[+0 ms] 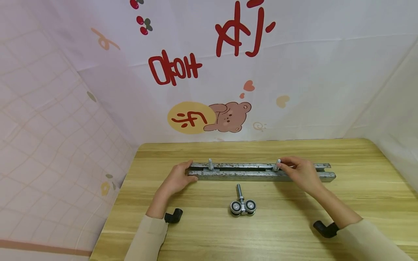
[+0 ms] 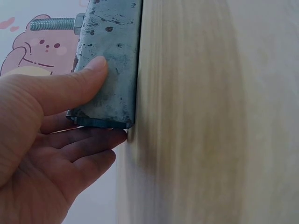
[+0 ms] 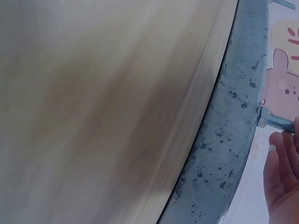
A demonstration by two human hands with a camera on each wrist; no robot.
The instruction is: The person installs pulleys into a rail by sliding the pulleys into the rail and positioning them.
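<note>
A speckled grey steel channel rail (image 1: 241, 176) lies lengthwise on the table, its slot facing up. My left hand (image 1: 176, 178) grips its left end, thumb (image 2: 91, 77) on the front face and fingers at the end and far side. Two threaded bolts stand up from the slot: a left bolt (image 1: 210, 165) and a right bolt (image 1: 277, 165) with a hex nut (image 3: 264, 117) at its base. My right hand (image 1: 303, 174) pinches the right bolt near its top. What the bolts join to inside the rail is hidden. A loose trolley roller (image 1: 243, 207) with wheels and a bolt lies in front of the rail.
The wood-grain table (image 1: 202, 235) meets a printed white cloth backdrop (image 1: 310, 90) behind the rail. More cloth hangs at the left and right. A black elbow-shaped piece (image 1: 173, 216) shows by the left wrist, and another black piece (image 1: 326, 229) by the right wrist.
</note>
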